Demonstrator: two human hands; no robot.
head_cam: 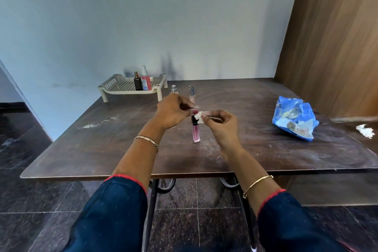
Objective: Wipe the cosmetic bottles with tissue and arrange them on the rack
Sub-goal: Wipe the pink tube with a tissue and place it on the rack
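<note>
My left hand [173, 111] pinches a small clear cosmetic piece with a red tip [195, 111], mostly hidden by my fingers. My right hand [222, 124] pinches a white tissue [199, 118] against it. Just below my hands a pink lip gloss tube with a black cap [196, 132] stands on the brown table [102, 149]. Behind my hands stand a small clear spray bottle [173, 88] and a silver-capped tube [191, 90]. The cream rack [120, 86] sits at the table's far left and holds a dark bottle [138, 83] and a pink pump bottle [146, 81].
A crumpled blue tissue packet [294, 119] lies on the right of the table, and a used white tissue [365, 130] lies near the right edge. A wooden panel [331, 37] rises at the back right. White dust marks the tabletop.
</note>
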